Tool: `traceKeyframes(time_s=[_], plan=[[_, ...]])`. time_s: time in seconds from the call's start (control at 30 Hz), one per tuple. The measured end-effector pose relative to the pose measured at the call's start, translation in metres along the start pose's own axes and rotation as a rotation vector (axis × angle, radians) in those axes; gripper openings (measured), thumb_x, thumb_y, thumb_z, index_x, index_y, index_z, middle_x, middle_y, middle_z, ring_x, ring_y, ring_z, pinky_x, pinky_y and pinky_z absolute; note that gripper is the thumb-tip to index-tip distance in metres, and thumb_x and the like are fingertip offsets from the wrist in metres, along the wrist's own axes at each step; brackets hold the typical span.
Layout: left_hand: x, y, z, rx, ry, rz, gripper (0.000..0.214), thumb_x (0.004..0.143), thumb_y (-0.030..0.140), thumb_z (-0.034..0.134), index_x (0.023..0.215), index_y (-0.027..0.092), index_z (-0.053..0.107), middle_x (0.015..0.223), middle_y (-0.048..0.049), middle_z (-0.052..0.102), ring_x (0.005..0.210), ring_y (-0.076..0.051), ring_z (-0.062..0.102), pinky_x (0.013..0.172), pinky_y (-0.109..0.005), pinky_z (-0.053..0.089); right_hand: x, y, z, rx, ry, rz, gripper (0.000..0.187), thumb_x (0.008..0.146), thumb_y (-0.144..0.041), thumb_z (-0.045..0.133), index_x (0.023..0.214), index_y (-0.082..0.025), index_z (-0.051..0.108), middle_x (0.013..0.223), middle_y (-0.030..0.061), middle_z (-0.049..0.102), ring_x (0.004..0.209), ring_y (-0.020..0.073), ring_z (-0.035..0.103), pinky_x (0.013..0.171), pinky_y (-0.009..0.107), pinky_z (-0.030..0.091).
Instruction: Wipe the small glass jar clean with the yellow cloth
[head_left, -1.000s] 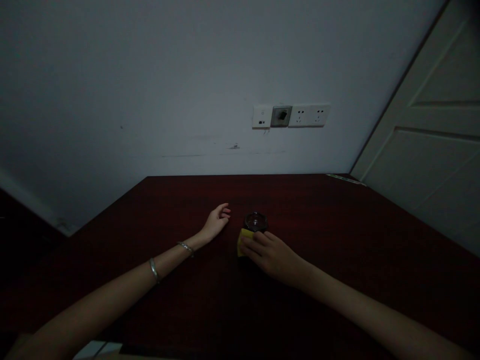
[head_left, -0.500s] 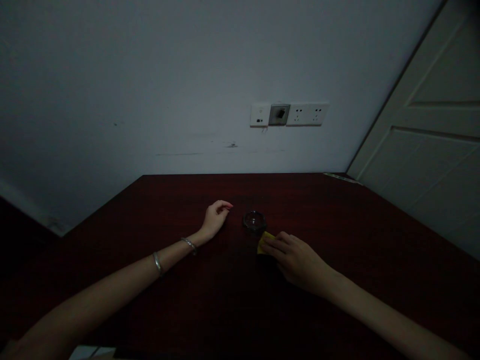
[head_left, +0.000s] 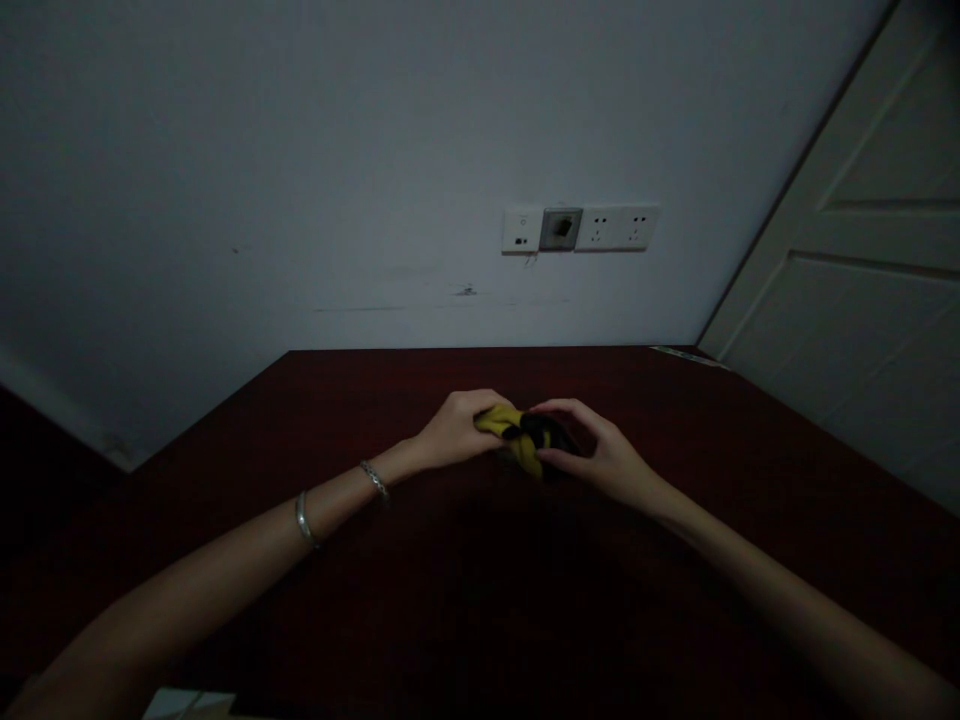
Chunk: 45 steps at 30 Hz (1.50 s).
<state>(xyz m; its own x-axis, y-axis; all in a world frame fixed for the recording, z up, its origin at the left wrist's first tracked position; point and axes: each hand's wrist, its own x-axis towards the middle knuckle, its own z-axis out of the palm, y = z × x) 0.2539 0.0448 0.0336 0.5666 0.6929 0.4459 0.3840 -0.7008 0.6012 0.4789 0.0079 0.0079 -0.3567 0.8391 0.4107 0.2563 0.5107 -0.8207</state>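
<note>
Yellow cloth meets dark dish

The left hand grasps the cloth, its fingers bunched around it and its back turned up. The right hand grasps the dish from the right, thumb along the near side and fingers along the far side. The cloth touches the dish; one fold hangs on the near side, and a small patch of yellow shows between the right thumb and fingers. Both things are over the middle of the desk; whether the dish rests on it or is lifted, I cannot tell. Two silver bangles circle the left forearm. Behind stands a pale wall with a row of sockets, and to the right a panelled door.
</note>
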Motion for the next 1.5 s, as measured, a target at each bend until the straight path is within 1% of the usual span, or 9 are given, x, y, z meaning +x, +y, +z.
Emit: traceKeyframes(time_s=[0.1, 0.17, 0.27, 0.43, 0.57, 0.73, 0.9, 1.17, 1.5], plan=[[0.01, -0.026, -0.021, 0.176, 0.352, -0.139, 0.018, 0.067, 0.021, 0.067, 0.081, 0.016, 0.056, 0.081, -0.0013, 0.06, 0.074, -0.014, 0.055, 0.067, -0.026, 0.042, -0.002, 0.016, -0.003, -0.066, 0.06, 0.046, 0.059, 0.077, -0.037, 0.066, 0.13, -0.027, 0.044, 0.131, 0.0095, 0.053, 0.117, 0.0258, 0.053, 0.096, 0.044, 0.047], [0.015, -0.047, -0.027, 0.247, 0.431, -0.234, 0.017, 0.065, 0.017, 0.065, 0.077, 0.017, 0.053, 0.079, -0.0011, 0.058, 0.073, -0.013, 0.052, 0.066, -0.025, 0.041, -0.003, 0.031, -0.004, -0.132, 0.101, 0.078, 0.067, 0.075, -0.039, 0.067, 0.136, -0.028, 0.039, 0.138, 0.0116, 0.046, 0.119, 0.0275, 0.051, 0.092, 0.046, 0.048], [0.018, -0.072, -0.016, 0.105, 0.352, -0.364, 0.019, 0.068, 0.015, 0.061, 0.085, 0.016, 0.052, 0.074, 0.002, 0.057, 0.068, -0.012, 0.051, 0.063, -0.024, 0.04, -0.004, 0.054, 0.0, -0.197, 0.074, 0.128, 0.082, 0.072, -0.04, 0.069, 0.142, -0.026, 0.029, 0.14, 0.0148, 0.043, 0.118, 0.0286, 0.052, 0.091, 0.048, 0.049], [0.019, -0.088, 0.031, -0.22, 0.254, -0.369, 0.033, 0.067, 0.009, 0.058, 0.099, 0.016, 0.056, 0.09, -0.0014, 0.063, 0.081, -0.013, 0.058, 0.074, -0.026, 0.047, -0.005, 0.079, 0.017, -0.3, -0.021, 0.07, 0.105, 0.065, -0.039, 0.076, 0.148, -0.02, 0.015, 0.147, 0.0189, 0.033, 0.131, 0.0318, 0.039, 0.106, 0.05, 0.035], [0.022, -0.087, 0.048, -0.334, 0.179, -0.392, 0.033, 0.067, 0.005, 0.054, 0.098, 0.012, 0.06, 0.094, -0.006, 0.067, 0.083, -0.014, 0.062, 0.077, -0.027, 0.05, -0.002, 0.083, 0.028, -0.391, -0.035, 0.049, 0.111, 0.063, -0.039, 0.076, 0.149, -0.019, 0.009, 0.138, 0.018, 0.045, 0.126, 0.0326, 0.044, 0.103, 0.05, 0.037], [0.016, -0.084, 0.044, -0.429, 0.114, -0.43, 0.028, 0.068, 0.004, 0.051, 0.092, 0.011, 0.064, 0.089, -0.0062, 0.069, 0.077, -0.014, 0.063, 0.074, -0.028, 0.052, 0.001, 0.081, 0.038, -0.414, -0.011, 0.071, 0.112, 0.065, -0.038, 0.075, 0.149, -0.017, 0.005, 0.128, 0.0171, 0.054, 0.117, 0.0317, 0.051, 0.095, 0.049, 0.043], [-0.001, -0.082, 0.047, -0.447, 0.123, -0.468, 0.023, 0.07, 0.009, 0.056, 0.092, 0.012, 0.064, 0.089, -0.0052, 0.069, 0.079, -0.015, 0.063, 0.076, -0.028, 0.05, 0.002, 0.081, 0.043, -0.425, 0.017, 0.07, 0.104, 0.066, -0.038, 0.074, 0.148, -0.015, 0.014, 0.125, 0.0178, 0.056, 0.116, 0.0301, 0.052, 0.095, 0.046, 0.044], [-0.033, -0.065, 0.059, -0.26, 0.281, -0.556, 0.017, 0.073, 0.023, 0.06, 0.085, 0.012, 0.063, 0.084, -0.0041, 0.066, 0.076, -0.015, 0.058, 0.068, -0.025, 0.045, -0.001, 0.082, 0.046, -0.461, 0.034, 0.071, 0.099, 0.066, -0.035, 0.074, 0.146, -0.013, 0.02, 0.122, 0.0188, 0.057, 0.112, 0.031, 0.054, 0.094, 0.047, 0.045], [-0.059, -0.017, 0.069, -0.599, 0.528, -0.761, 0.019, 0.068, 0.017, 0.062, 0.086, 0.012, 0.063, 0.08, -0.0033, 0.066, 0.069, -0.013, 0.058, 0.065, -0.025, 0.044, -0.002, 0.083, 0.048, -0.462, 0.03, 0.086, 0.097, 0.066, -0.035, 0.073, 0.145, -0.009, 0.023, 0.124, 0.0208, 0.055, 0.115, 0.0308, 0.052, 0.096, 0.045, 0.044]])
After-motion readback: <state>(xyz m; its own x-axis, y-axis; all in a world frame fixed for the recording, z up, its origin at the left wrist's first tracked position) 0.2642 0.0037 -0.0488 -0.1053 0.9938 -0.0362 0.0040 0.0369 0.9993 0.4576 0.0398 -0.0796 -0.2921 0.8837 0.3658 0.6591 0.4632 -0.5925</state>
